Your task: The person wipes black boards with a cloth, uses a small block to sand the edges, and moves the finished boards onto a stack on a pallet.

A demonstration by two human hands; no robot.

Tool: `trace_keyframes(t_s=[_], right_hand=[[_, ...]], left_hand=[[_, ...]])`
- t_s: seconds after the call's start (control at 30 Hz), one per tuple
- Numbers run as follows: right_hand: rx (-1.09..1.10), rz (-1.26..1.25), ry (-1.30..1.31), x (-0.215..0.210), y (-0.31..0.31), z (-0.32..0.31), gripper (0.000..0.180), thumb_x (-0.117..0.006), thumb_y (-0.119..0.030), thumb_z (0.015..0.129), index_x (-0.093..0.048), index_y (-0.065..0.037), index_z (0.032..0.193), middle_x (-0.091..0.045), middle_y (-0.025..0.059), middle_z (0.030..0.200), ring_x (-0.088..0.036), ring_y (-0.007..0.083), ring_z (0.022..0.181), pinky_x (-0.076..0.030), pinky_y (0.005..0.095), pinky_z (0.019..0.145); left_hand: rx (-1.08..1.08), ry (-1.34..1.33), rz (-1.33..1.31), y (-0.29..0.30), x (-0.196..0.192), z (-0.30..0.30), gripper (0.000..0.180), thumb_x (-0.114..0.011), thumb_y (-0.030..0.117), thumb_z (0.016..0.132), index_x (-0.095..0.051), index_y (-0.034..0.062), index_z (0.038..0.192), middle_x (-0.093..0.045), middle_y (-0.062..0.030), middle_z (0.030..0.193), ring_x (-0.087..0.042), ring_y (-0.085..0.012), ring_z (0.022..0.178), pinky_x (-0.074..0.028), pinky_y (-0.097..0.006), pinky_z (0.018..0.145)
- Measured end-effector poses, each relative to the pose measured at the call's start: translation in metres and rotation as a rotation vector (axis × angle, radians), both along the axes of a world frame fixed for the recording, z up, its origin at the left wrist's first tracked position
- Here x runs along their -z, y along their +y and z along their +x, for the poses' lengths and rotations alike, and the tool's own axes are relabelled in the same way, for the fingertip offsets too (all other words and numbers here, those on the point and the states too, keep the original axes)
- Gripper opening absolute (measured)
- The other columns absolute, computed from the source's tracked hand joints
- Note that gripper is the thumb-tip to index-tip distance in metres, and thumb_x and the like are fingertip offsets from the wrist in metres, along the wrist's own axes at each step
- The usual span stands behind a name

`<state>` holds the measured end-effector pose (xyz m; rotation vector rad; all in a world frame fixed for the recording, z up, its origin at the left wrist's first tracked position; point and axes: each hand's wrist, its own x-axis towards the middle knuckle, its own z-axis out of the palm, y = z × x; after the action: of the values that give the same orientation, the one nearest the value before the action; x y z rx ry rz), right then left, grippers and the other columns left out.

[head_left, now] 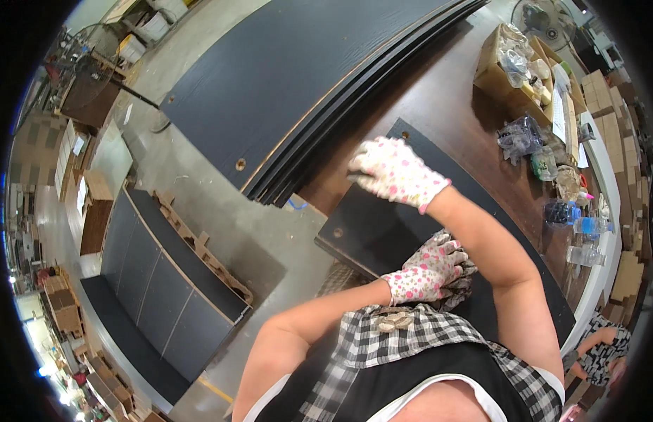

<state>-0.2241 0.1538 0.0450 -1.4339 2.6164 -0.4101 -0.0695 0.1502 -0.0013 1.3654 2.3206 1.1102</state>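
Observation:
Both hands wear white gloves with pink dots, soiled on the fingers. My right hand [399, 173] is over the far part of a dark panel [369, 228], fingers loosely bent with a gap beside the thumb. Nothing shows between them. Close to my body, my left hand [426, 273] is closed at the panel's near side. A bunched grey-brown patterned thing, perhaps cloth or soiled glove, shows under its fingers; I cannot tell what it is. The panel has a round hole near each of two visible corners and lies on a brown tabletop [439, 91].
A stack of dark panels [270, 84] lies beyond, overhanging the table. An open cardboard box [492, 67] with plastic bags and several bottles [587, 225] line the right side. Curved dark panels [154, 267] stand on the left. A fan [544, 24] and another person [599, 348] are farther off.

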Motion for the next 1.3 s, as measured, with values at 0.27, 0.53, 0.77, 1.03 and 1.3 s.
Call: trace_keyframes(t_s=[0.27,0.53,0.77,1.03,1.3], right_hand=[[0.462,0.018,0.155,0.007,0.079,-0.125,0.021,-0.070,-0.022,0.085,-0.070,-0.007,0.099,-0.068,0.0109,0.096,-0.064,0.0315,0.094,-0.051,0.0391,0.083],[0.403,-0.558,-0.344,0.028,0.101,-0.063,0.024,-0.070,-0.013,0.086,-0.065,0.000,0.105,-0.067,0.0108,0.099,-0.063,0.0213,0.093,-0.050,0.0320,0.087],[0.712,-0.503,-0.469,0.008,0.208,-0.010,0.023,-0.074,-0.014,0.083,-0.067,-0.002,0.101,-0.068,0.0049,0.100,-0.062,0.0146,0.098,-0.049,0.0312,0.091],[0.507,-0.459,0.012,0.030,0.087,-0.032,0.026,-0.065,-0.026,0.085,-0.067,-0.009,0.104,-0.065,0.0105,0.108,-0.060,0.0306,0.104,-0.048,0.0400,0.092],[1.190,-0.162,-0.038,-0.008,0.292,0.104,0.022,-0.072,-0.017,0.080,-0.070,-0.008,0.099,-0.070,0.0104,0.097,-0.067,0.0284,0.094,-0.053,0.0367,0.085]], left_hand=[[0.132,0.034,-0.013,-0.006,-0.016,-0.013,0.048,-0.077,0.035,0.064,-0.066,0.0052,0.099,-0.052,-0.0146,0.135,-0.040,-0.0373,0.133,-0.025,-0.058,0.114],[0.180,-0.001,-0.047,-0.010,-0.016,-0.020,0.057,-0.078,0.036,0.065,-0.064,0.0071,0.112,-0.050,-0.0120,0.136,-0.038,-0.0350,0.135,-0.022,-0.057,0.115],[0.260,0.044,-0.112,-0.012,-0.021,-0.027,0.059,-0.074,0.039,0.068,-0.065,0.0085,0.117,-0.050,-0.0106,0.138,-0.039,-0.0334,0.134,-0.019,-0.058,0.116],[0.256,-0.024,0.021,-0.010,-0.021,-0.031,0.050,-0.074,0.030,0.063,-0.064,0.0048,0.105,-0.057,-0.0105,0.128,-0.045,-0.0340,0.127,-0.032,-0.055,0.107],[0.253,0.018,0.031,-0.009,-0.014,-0.032,0.048,-0.078,0.031,0.057,-0.065,0.0062,0.096,-0.062,-0.0077,0.123,-0.051,-0.0320,0.124,-0.032,-0.057,0.109]])
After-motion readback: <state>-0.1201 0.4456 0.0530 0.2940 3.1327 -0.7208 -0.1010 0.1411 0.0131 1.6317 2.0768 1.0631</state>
